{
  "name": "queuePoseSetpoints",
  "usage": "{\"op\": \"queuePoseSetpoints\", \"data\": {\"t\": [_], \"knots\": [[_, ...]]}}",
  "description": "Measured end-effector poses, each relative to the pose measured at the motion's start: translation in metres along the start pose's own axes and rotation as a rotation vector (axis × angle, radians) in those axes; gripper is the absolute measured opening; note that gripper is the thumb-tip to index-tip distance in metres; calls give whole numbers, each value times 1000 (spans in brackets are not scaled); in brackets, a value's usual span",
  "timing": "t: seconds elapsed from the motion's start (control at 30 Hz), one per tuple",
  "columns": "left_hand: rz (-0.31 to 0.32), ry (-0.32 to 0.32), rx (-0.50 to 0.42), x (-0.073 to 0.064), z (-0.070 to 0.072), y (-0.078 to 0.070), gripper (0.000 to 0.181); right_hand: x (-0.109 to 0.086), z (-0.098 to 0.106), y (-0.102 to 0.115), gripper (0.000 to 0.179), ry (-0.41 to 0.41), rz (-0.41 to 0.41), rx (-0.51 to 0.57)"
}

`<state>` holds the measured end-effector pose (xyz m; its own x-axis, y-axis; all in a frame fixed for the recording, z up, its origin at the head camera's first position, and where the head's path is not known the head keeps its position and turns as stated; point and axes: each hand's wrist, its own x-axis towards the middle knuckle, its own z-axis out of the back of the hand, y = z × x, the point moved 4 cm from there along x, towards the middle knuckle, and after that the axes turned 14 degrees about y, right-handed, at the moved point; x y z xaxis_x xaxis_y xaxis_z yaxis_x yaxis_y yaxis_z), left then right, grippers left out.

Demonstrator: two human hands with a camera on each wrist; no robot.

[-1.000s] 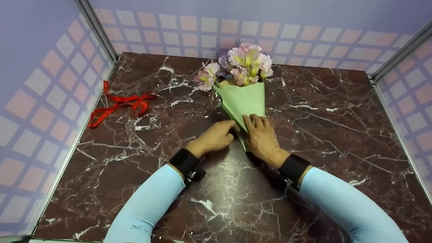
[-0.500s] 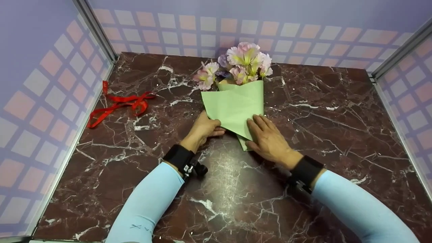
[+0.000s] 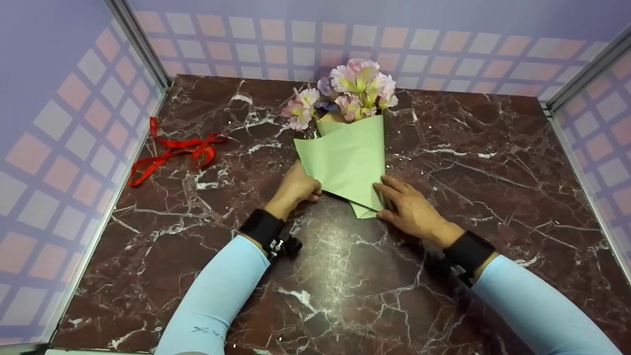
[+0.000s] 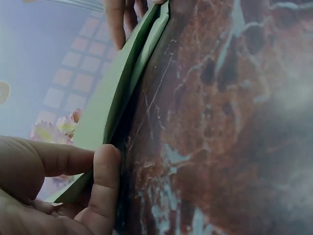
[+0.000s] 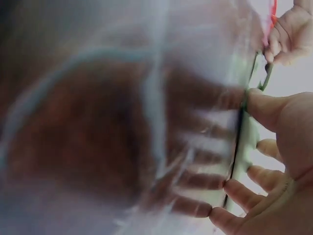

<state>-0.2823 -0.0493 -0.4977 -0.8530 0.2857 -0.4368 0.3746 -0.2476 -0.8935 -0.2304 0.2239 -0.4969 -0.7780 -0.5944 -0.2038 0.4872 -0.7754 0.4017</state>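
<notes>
Well inside the tabletop (image 3: 493, 197) edges, left hand (image 3: 297, 185) pinches green paper (image 3: 345, 162), spread right hand (image 3: 411, 209) touching its right edge.

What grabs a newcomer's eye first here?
Probably the pale pink-and-yellow flowers fanning out near the far edge of the marbled tabletop, above the light green wrapping paper. Next, the bright red ribbon, lying loose at the tabletop's left side. Then the left hand pinching the paper's left edge, with the right hand touching its lower right.
</notes>
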Motion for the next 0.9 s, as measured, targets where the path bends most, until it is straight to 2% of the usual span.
{"op": "queuePoseSetpoints", "data": {"t": [0.1, 0.17, 0.27, 0.33, 0.37, 0.47, 0.53, 0.6, 0.73, 0.83, 0.9], "knots": [[-4, -16, 73, -2, 1, -2, 75, 1, 2, -1, 72, 4, 4, 21], [-1, -7, 74, -3, 2, -1, 71, 2, 3, -2, 68, 5, -1, 38], [5, 22, 36, -2, 3, 0, 54, 3, 2, -2, 61, -1, -19, 66], [17, 15, 61, -1, 6, 2, 40, 5, 2, -2, 56, -10, -32, 79], [26, 2, 99, 0, 8, 3, 35, 5, 2, -2, 54, -15, -38, 82], [40, -73, 331, 10, 15, 11, 29, 7, 2, -1, 48, -34, -56, 79], [59, -112, 480, 15, 18, 14, 30, 9, 3, 1, 44, -49, -68, 70], [61, -140, 583, 22, 20, 20, 32, 12, 4, 2, 40, -65, -76, 62], [55, -130, 570, 11, 21, 13, 48, 16, 5, 4, 37, -79, -92, 63], [28, -117, 501, -2, 25, 4, 69, 18, 4, 4, 39, -69, -99, 74], [18, -124, 472, -5, 31, 2, 85, 17, 4, 4, 43, -57, -96, 85]]}}
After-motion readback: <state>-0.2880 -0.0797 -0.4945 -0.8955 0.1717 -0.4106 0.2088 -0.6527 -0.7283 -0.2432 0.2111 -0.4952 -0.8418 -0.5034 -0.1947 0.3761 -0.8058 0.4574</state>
